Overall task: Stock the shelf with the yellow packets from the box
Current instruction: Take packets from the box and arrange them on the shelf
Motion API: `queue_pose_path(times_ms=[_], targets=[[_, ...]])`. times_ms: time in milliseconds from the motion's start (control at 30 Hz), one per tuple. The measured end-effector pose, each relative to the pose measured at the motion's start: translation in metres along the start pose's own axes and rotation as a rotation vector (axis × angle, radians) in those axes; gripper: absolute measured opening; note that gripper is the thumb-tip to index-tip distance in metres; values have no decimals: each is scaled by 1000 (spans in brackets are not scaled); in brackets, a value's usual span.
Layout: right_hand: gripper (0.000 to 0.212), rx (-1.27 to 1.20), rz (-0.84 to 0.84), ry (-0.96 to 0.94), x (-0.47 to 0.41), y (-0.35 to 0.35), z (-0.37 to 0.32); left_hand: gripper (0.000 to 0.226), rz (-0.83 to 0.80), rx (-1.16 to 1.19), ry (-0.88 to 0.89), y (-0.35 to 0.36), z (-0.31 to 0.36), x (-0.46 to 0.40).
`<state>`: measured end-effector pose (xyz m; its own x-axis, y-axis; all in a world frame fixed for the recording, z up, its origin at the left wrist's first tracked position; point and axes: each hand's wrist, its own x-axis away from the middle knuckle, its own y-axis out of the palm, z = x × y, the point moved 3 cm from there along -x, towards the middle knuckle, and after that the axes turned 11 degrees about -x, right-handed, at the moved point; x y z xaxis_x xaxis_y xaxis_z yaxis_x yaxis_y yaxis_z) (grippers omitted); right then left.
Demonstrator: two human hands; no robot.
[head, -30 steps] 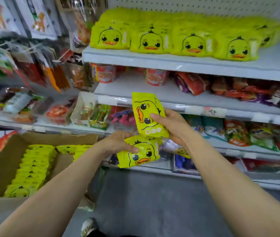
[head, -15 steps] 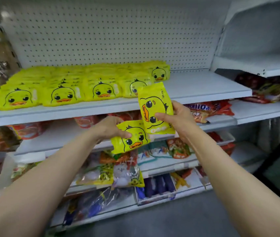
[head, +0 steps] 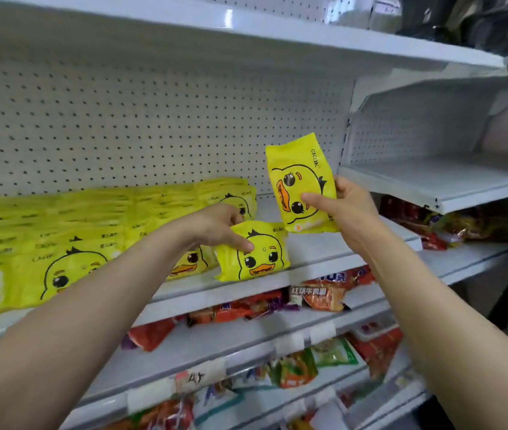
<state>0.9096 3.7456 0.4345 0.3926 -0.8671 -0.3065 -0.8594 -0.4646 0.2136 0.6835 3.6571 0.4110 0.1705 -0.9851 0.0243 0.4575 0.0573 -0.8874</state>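
Packet (head: 254,251), duck face forward: pinched by left hand (head: 215,226) at shelf (head: 318,252) front edge, beside stocked row (head: 91,237). Seat flush, face out. Second packet (head: 304,184): gripped upright by right hand (head: 344,203) above bare shelf; place behind or alongside.

packet (head: 254,251) on shelf (head: 314,252) right of packet rows (head: 60,243)
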Motion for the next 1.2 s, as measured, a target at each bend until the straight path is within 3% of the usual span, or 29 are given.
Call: queue_pose_path(times_ms=[167, 300, 433, 733, 1200], targets=[[28, 2, -11, -13, -72, -16, 16, 34, 81, -71, 37, -21, 6, -80], [35, 36, -14, -13, -106, -33, 34, 37, 84, -202, -9, -29, 1, -127], [37, 40, -38, -10, -134, -47, 45, 67, 96, -340, -104, -29, -16, -155], [32, 78, -163, 29, -201, -49, 55, 44, 98, -404, -219, -36, -51, -161], [35, 135, -438, 118, -212, -23, 82, 62, 341, -558, -365, -29, -48, -142]])
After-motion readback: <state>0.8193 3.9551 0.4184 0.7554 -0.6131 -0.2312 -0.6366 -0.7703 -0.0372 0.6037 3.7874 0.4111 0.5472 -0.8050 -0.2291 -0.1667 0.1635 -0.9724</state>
